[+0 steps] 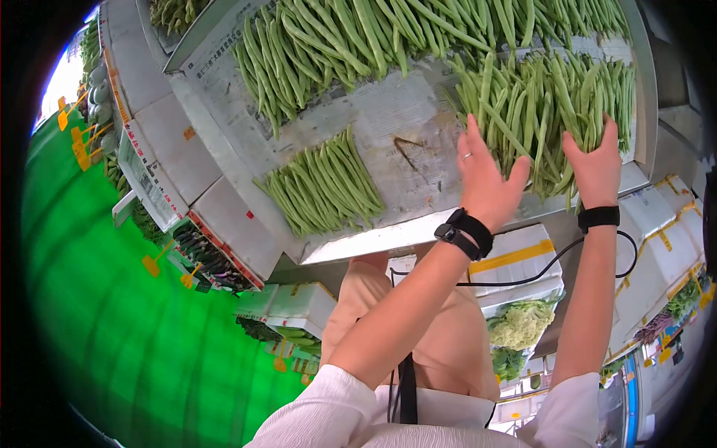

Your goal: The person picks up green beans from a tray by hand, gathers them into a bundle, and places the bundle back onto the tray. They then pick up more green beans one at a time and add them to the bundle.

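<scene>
Green beans [538, 104] lie in a loose pile at the right of a shallow white tray [463, 200] lined with newspaper. My left hand [489, 175], with a ring and a black wrist strap, rests at the pile's near left edge. Its fingers and thumb are spread, touching the beans. On the near right side, my right hand [595, 166] has thumb and fingers apart against the same pile; some fingertips are hidden among the beans. A neat row of green beans [325, 183] lies at the tray's near left. A larger heap of green beans [336, 45] spreads along the far side.
White foam boxes [175, 142] stand left of the tray, with eggplants [202, 257] beside them. Below are a cauliflower [523, 325] and more foam boxes [650, 239]. A black cable [538, 280] loops beneath my forearms. Green flooring [142, 336] lies at left.
</scene>
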A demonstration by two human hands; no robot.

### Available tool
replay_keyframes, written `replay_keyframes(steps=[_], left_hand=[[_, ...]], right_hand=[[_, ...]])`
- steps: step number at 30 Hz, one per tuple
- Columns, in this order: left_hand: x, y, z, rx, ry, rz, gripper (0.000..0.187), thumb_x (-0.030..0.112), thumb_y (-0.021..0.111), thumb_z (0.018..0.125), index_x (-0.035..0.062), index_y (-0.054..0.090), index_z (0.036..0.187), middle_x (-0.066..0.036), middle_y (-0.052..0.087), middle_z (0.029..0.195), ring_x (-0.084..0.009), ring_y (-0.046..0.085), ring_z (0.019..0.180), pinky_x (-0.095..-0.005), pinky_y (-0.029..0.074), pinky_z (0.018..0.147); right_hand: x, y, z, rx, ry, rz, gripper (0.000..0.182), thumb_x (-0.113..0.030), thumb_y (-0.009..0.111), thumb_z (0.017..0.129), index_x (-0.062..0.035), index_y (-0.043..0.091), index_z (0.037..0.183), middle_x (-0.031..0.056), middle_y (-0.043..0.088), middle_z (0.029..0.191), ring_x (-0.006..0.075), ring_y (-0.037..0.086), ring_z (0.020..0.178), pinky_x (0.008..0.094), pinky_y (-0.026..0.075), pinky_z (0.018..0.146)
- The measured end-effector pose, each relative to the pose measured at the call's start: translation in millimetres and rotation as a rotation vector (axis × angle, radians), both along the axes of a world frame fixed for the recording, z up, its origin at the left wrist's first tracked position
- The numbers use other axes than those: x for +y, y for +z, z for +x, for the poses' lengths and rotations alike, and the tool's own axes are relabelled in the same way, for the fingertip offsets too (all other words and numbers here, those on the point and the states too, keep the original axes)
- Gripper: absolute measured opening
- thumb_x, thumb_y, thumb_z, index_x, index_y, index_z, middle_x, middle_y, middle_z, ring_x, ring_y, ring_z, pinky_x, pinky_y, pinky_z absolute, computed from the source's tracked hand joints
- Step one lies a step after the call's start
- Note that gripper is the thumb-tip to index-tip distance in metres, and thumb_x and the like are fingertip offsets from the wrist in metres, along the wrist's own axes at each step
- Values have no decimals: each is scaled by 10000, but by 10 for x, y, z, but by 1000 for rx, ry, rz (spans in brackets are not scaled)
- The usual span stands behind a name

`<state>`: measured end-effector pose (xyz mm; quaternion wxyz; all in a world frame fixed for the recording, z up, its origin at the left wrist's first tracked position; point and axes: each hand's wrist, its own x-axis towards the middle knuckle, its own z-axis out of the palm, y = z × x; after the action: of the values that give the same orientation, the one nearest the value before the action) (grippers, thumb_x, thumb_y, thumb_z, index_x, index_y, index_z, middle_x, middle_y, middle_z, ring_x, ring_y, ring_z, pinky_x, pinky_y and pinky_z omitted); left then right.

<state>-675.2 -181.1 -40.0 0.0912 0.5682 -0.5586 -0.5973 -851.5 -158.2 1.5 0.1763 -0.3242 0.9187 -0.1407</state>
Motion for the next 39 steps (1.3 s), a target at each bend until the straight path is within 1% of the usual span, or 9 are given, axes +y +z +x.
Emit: replay_keyframes(steps=[6,15,19,22,26,30,37,38,39], left_hand=[[-31,-7,193,41,74,30,908,256,654,880,-42,85,1521,-312,271,1502,-424,278,1402,-457,219,1169],[-108,33,552,-14,100,6,821,251,638,885,-62,184,1493,-300,299,1490,-429,308,1383,-438,248,1161],[-126,72,723,-23,108,-45,693,211,632,889,-41,301,1444,-255,336,1472,-389,371,1341,-416,333,1107],[-191,263,841,127,130,-146,473,166,606,923,-25,461,1330,-179,502,1351,-277,512,1217,-362,443,991],[-294,724,1104,563,108,278,268,185,551,1001,-18,606,1166,-48,671,1040,-119,603,944,-287,487,869],[-258,870,1426,694,74,426,311,232,522,1020,-4,611,1203,-46,667,1067,-127,605,971,-286,481,863],[-137,397,1698,315,181,282,344,204,575,983,-16,580,1248,-81,653,1118,-156,603,1037,-291,482,889],[-146,269,1692,271,109,245,462,243,632,947,-21,527,1312,-144,602,1239,-218,581,1139,-320,480,925],[-119,143,1659,212,71,152,501,258,646,936,-21,508,1329,-162,579,1271,-241,566,1167,-332,477,935]], right_hand=[[82,14,-136,-9,6,-36,567,-193,735,792,23,532,1275,203,673,1099,316,669,962,374,514,860],[172,164,-273,-322,-251,-185,462,-142,728,843,50,586,1239,90,701,1056,163,654,909,315,510,787],[241,357,-257,-381,-286,-351,460,-87,735,847,29,577,1263,74,663,1177,152,628,993,295,493,873],[289,689,-28,-574,-367,-371,462,-76,742,847,7,578,1271,64,649,1196,142,619,1013,291,487,898],[185,1050,742,-791,-367,-273,368,-48,721,848,-12,614,1198,46,672,1088,126,630,930,286,507,829],[65,950,1411,-966,-289,-206,324,-23,713,836,-14,628,1149,31,679,1020,117,630,879,278,512,792],[103,806,1797,-963,-312,-238,323,-6,726,813,0,633,1122,42,681,1003,125,636,858,270,519,759],[121,841,1815,-954,-309,-246,317,-7,726,813,1,634,1117,42,681,1000,125,637,853,271,520,756],[160,865,1823,-945,-311,-245,312,-8,725,814,2,635,1112,41,682,998,126,637,849,272,521,752]])
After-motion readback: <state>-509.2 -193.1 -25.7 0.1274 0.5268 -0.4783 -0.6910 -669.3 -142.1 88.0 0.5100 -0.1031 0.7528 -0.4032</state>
